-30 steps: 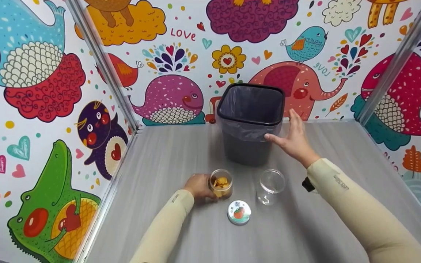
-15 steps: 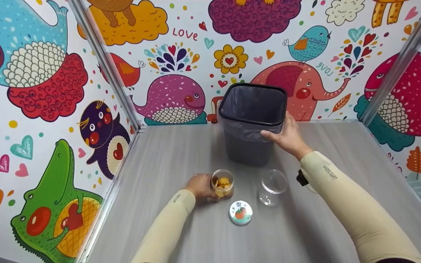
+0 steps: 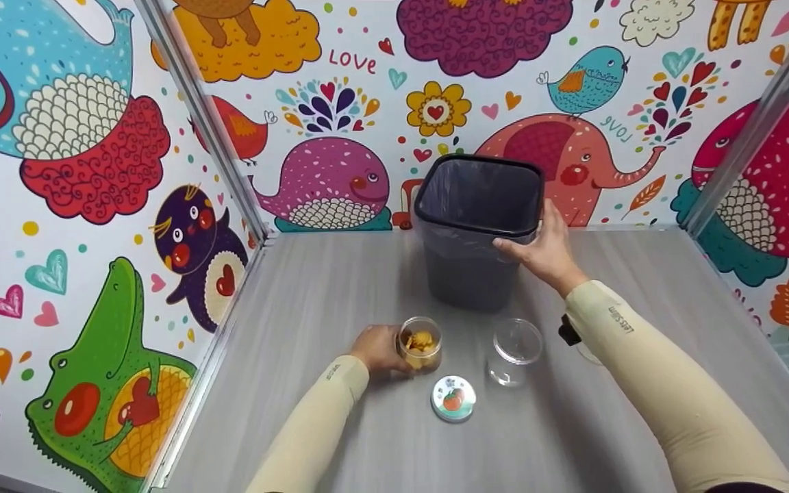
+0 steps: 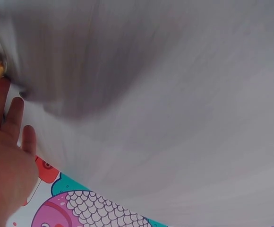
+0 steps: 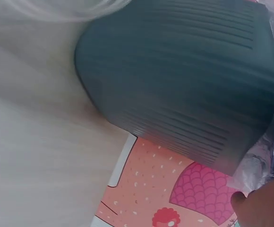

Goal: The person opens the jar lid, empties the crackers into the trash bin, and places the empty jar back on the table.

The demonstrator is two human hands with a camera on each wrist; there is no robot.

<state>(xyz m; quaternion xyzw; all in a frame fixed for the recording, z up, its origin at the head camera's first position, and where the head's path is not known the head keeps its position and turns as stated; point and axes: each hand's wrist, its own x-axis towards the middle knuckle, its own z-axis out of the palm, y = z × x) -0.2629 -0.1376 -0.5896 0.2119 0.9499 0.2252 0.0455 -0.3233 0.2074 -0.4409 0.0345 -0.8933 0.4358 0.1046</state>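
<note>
My left hand point(image 3: 379, 349) holds a clear jar point(image 3: 429, 366) of orange-yellow crisps point(image 3: 422, 341) from its left side, on the grey table. In the left wrist view, fingers point(image 4: 14, 116) lie against the jar, which is mostly cut off. At the back, my right hand point(image 3: 546, 253) grips the front right corner of a dark grey bin point(image 3: 470, 281) just under its black rim. Its thumb lies on the front; some fingers are hidden behind the side. A clear bag point(image 3: 435, 229) lines the bin and folds over its rim.
A second clear jar point(image 3: 516, 352), with nothing visible inside, stands in front of the bin. Left of it lies a round lid point(image 3: 454, 398) with a tomato-like picture. Part of a clear round rim point(image 3: 589, 353) shows beside the right sleeve. Patterned wall panels point(image 3: 340, 181) enclose the table.
My right hand has closed in from the right onto the bin's corner. The left hand has kept its hold on the crisp jar. The head view has shifted slightly.
</note>
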